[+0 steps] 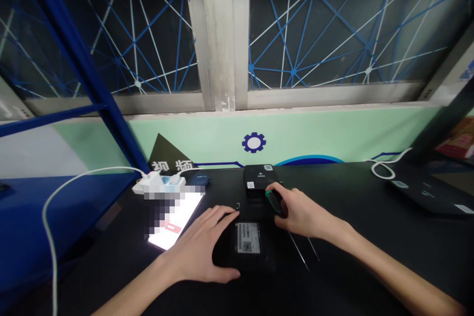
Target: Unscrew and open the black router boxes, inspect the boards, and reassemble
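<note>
My left hand [202,242] has its fingers and thumb apart around the left side of a flat black device [266,256], which bears a white label [248,238] and lies on the black table. My right hand [301,212] is closed on a screwdriver with a black and green handle [274,202]; its thin metal shaft [298,251] points down and to the right. A second metal shaft [313,249] shows beside it, its handle mostly hidden by my hand. Small bright bits [238,206] lie just beyond my left fingertips.
Behind my hands sits a black box [260,177] with stickers. On the left are a lit phone [181,222], a white power strip [163,183] with a cable, and a dark blue object [200,180]. Another black device [433,195] and a white cable [383,170] lie right.
</note>
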The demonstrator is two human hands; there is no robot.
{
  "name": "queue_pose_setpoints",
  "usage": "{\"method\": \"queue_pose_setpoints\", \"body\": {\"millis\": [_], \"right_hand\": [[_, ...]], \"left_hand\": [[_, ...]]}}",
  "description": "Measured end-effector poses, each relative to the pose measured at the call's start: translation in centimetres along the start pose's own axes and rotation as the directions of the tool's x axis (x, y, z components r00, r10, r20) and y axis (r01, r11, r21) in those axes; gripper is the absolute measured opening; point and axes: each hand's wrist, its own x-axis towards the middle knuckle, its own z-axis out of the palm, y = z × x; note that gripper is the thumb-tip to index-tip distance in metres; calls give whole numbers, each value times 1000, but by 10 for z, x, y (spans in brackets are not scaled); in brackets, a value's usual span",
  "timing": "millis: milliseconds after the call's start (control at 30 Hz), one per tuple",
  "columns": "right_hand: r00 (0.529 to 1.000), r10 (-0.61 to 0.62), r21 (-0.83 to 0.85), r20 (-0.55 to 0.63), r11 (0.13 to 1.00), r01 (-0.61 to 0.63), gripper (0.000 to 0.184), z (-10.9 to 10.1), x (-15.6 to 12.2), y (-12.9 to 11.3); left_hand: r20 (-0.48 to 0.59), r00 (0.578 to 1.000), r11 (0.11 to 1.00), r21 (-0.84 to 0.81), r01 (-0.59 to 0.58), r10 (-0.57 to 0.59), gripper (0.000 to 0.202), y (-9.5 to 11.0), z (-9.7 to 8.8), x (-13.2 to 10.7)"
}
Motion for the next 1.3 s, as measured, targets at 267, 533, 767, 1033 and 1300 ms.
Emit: {"method": "queue_pose_setpoints", "body": {"millis": [267,533,767,1033,1300], "right_hand": [[998,48,-138,47,989,-41,36,17,1,9],[997,64,-194,47,979,-54,38,24,4,15],[996,57,-302,-76,950,-77,48,17,4,9],[937,-349,-88,19,933,350,51,5,-6,-15],[923,-363,-57,127,926,372,81,13,-10,-21]], "left_hand": [[23,999,1000,14,22,-22,99,-2,-2,0],[43,998,998,0,55,-55,96,-4,1,1],[5,999,998,29,51,-51,99,-3,-2,0],[-13,999,999,44,31,-30,103,-6,-6,-2],[-22,998,997,37,62,-61,103,-6,-5,-2]]}}
